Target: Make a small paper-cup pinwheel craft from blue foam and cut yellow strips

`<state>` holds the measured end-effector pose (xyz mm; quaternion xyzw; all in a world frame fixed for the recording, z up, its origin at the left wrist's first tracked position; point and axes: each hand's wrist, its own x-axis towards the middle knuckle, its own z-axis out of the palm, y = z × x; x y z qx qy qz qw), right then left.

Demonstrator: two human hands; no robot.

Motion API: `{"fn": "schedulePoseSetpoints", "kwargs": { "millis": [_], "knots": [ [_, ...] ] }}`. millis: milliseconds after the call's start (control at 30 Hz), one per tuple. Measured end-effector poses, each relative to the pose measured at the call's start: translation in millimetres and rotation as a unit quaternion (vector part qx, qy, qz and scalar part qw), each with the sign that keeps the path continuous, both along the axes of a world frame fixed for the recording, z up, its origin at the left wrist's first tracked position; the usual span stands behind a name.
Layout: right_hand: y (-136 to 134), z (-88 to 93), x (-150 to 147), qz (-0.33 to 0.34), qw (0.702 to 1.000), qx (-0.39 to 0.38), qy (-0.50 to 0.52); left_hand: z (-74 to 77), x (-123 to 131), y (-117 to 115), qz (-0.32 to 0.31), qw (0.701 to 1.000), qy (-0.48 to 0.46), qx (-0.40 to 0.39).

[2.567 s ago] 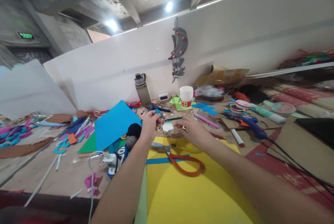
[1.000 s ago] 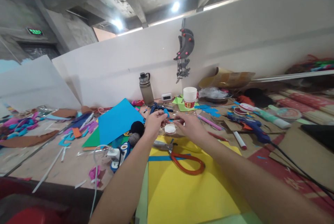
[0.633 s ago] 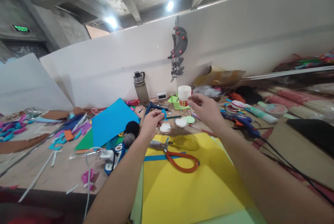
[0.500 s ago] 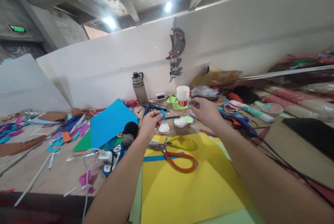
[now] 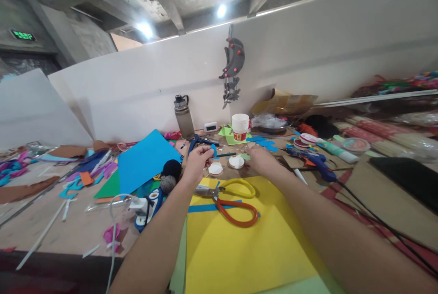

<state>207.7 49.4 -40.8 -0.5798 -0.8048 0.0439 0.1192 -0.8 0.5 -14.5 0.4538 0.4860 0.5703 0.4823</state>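
A small blue paper disc (image 5: 214, 150) is pinched upright between the thumb and fingers of my left hand (image 5: 199, 161). My right hand (image 5: 263, 160) reaches over a light green disc (image 5: 245, 157) and covers part of it; its fingertips are blurred, so their grip is unclear. Two white round pieces, a nearer one (image 5: 215, 169) and another (image 5: 236, 162), rest between the hands. Below them, scissors (image 5: 236, 209) with one orange and one yellow handle lie on a yellow sheet (image 5: 253, 253). A blue paper strip (image 5: 201, 208) passes beneath the scissors.
Stacked paper cups (image 5: 240, 126) and blue scraps (image 5: 263, 142) sit beyond my right hand. A bottle (image 5: 184, 118) stands by the white partition. At right lies a blue glue gun (image 5: 323, 167) with its cord; at left, a blue sheet (image 5: 147, 161) and a power strip (image 5: 150, 207).
My right hand has come down and left, from near the cups and blue scraps to the light green disc. My left hand stays in place with the blue disc.
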Motion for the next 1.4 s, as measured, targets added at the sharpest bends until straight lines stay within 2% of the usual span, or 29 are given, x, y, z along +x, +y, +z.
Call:
{"fn": "schedulePoseSetpoints", "kwargs": {
  "millis": [333,667,833,1000,1167,1400],
  "knots": [
    [9.2,-11.4,7.0,-0.012,0.996,0.022,0.090,-2.8,-0.6,1.3,-0.007,1.000,0.004,0.004],
    [6.2,10.1,13.2,-0.040,0.971,0.041,0.231,-2.1,0.3,1.0,-0.007,1.000,0.004,0.000],
    [7.1,13.4,9.0,-0.030,0.944,0.000,0.329,-0.7,1.1,-0.6,-0.013,1.000,0.017,-0.019],
    [2.5,10.8,-6.4,0.010,0.913,-0.073,0.402,-1.3,3.7,-2.4,-0.050,0.998,0.016,-0.022],
    [-13.0,18.2,-20.6,0.048,0.891,-0.132,0.433,-4.8,5.6,-0.9,-0.060,0.998,-0.001,-0.032],
    [-24.7,29.3,-26.8,0.064,0.883,-0.144,0.442,-7.9,7.1,-0.2,-0.083,0.996,0.007,-0.038]
  ]
}}
